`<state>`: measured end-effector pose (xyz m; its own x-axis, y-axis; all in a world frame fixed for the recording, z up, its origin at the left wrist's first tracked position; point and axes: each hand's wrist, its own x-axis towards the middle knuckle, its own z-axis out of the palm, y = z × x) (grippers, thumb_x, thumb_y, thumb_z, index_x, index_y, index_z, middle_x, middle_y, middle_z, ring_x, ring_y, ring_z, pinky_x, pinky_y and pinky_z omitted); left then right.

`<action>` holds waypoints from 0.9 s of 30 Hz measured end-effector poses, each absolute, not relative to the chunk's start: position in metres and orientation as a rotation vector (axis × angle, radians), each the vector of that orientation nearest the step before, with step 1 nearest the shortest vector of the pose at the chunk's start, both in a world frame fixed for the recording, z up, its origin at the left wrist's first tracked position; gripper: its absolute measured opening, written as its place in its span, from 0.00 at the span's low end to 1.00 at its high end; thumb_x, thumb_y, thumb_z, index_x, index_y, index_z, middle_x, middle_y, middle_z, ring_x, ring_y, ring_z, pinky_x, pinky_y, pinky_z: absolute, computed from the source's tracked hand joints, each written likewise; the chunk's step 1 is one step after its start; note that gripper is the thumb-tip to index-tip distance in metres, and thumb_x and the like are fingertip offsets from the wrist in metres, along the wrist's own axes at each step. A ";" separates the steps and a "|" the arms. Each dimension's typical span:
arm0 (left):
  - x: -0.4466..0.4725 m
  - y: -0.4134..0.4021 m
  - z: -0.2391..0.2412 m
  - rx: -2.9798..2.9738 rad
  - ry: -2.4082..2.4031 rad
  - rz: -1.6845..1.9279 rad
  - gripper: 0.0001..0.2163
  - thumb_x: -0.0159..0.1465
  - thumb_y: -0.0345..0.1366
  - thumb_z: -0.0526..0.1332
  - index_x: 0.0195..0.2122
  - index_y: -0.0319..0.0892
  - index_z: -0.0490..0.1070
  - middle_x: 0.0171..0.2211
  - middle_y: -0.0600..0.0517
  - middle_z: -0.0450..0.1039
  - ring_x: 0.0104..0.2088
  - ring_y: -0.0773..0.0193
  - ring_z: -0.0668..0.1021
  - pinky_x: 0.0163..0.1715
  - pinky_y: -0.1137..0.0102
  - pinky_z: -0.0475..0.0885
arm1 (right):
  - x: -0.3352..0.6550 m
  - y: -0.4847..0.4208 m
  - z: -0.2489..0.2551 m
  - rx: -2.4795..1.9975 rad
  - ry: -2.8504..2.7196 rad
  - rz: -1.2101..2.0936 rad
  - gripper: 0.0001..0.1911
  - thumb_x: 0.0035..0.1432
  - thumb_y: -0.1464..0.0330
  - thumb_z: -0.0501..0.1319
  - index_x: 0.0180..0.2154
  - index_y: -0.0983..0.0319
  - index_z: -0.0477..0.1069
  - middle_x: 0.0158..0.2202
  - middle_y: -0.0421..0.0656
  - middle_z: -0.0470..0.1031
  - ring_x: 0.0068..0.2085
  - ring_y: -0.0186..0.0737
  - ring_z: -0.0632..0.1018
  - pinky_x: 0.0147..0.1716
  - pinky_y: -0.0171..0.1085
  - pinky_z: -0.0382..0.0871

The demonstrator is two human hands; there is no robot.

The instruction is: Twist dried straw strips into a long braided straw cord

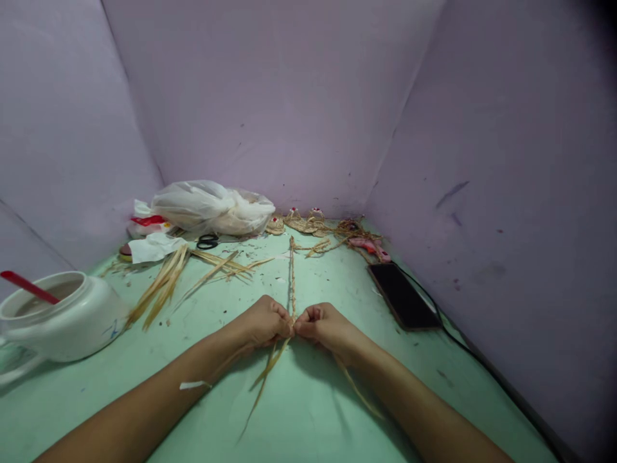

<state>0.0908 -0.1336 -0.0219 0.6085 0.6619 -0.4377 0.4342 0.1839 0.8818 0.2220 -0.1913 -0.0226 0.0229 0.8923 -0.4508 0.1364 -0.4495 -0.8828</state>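
A thin braid of straw-coloured fibre point(292, 276) runs straight away from me along the middle of the table, its far end near the back. At its near end, my left hand point(270, 321) pinches the fibre strands from the left. My right hand point(321, 326) pinches them from the other side, its fingertips almost touching the left ones. Loose strands point(270, 370) trail toward me from under the left hand, and one more strand point(359, 389) hangs below the right wrist. The exact crossing of strands between the fingertips is hidden.
Loose flat fibre strips point(166, 283) lie at left, near black-handled scissors point(207, 241). A white pot point(80, 328) with a red handle in it stands far left. A knotted plastic bag point(207, 207) and small woven pieces point(303, 223) line the back. At right are a phone point(403, 297) and a cable point(475, 352).
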 end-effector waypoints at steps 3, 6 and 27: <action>0.090 -0.133 -0.020 1.637 1.038 0.144 0.03 0.41 0.30 0.55 0.14 0.37 0.65 0.08 0.58 0.54 0.12 0.75 0.55 0.13 0.76 0.48 | 0.223 -0.188 -0.027 -1.728 -1.098 1.386 0.02 0.37 0.76 0.57 0.17 0.66 0.64 0.10 0.33 0.57 0.13 0.23 0.53 0.13 0.29 0.41; 0.089 -0.141 -0.013 1.951 1.164 0.074 0.06 0.44 0.32 0.55 0.15 0.36 0.68 0.11 0.54 0.60 0.15 0.71 0.61 0.17 0.75 0.54 | 0.224 -0.186 -0.030 -1.700 -1.067 1.435 0.03 0.37 0.75 0.57 0.16 0.65 0.64 0.10 0.33 0.59 0.12 0.22 0.53 0.13 0.30 0.40; 0.089 -0.134 -0.006 1.308 1.017 0.022 0.06 0.46 0.33 0.57 0.20 0.34 0.68 0.14 0.53 0.65 0.11 0.73 0.63 0.11 0.77 0.55 | 0.229 -0.186 -0.034 -1.410 -1.030 1.638 0.03 0.37 0.74 0.58 0.21 0.65 0.64 0.15 0.35 0.65 0.14 0.22 0.55 0.13 0.28 0.41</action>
<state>0.0895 -0.1345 -0.0063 0.5906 0.5395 -0.6001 0.5129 0.3232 0.7953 0.2289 -0.1859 -0.0345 -0.1319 0.9043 -0.4061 -0.0256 -0.4127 -0.9105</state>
